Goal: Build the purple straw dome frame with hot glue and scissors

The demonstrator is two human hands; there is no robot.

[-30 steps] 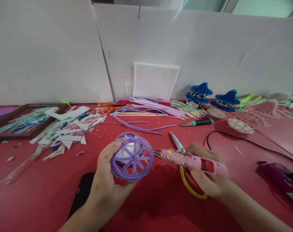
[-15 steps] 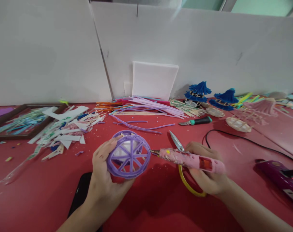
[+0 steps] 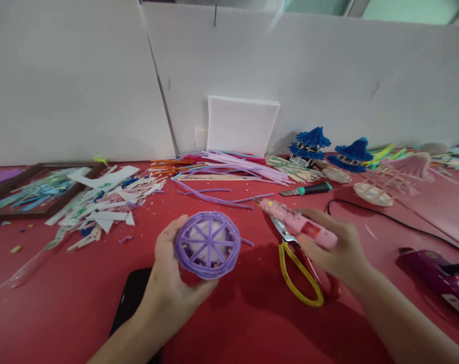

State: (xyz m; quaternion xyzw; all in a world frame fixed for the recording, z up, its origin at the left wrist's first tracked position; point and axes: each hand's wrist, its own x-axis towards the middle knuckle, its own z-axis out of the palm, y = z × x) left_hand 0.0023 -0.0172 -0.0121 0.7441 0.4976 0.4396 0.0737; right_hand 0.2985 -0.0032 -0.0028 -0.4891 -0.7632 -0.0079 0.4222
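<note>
A round purple pipe-cleaner frame (image 3: 209,238), spoked like a wheel, faces me in my left hand (image 3: 172,278), whose fingers and thumb wrap its left and lower sides. From its right edge a short purple strip sticks out. My right hand (image 3: 333,247) grips a pink hot glue gun (image 3: 295,222), its metal tip pointing up and left, apart from the frame. Below the glue gun lie scissors (image 3: 301,278) with one yellow and one red handle, partly behind my right hand. A black phone (image 3: 133,298) rests partly under my left forearm.
Purple strips (image 3: 214,197) and a pile of coloured pipe cleaners (image 3: 229,167) lie at the back. Nearby are a utility knife (image 3: 307,189), blue roofed models (image 3: 311,144), paper scraps (image 3: 108,217), a brown frame (image 3: 43,215), and a purple power strip (image 3: 438,278) with a black cord.
The glue gun's tip has moved away from the frame's right edge, up and to the right. My left hand has turned the frame more toward me and shifted it slightly right.
</note>
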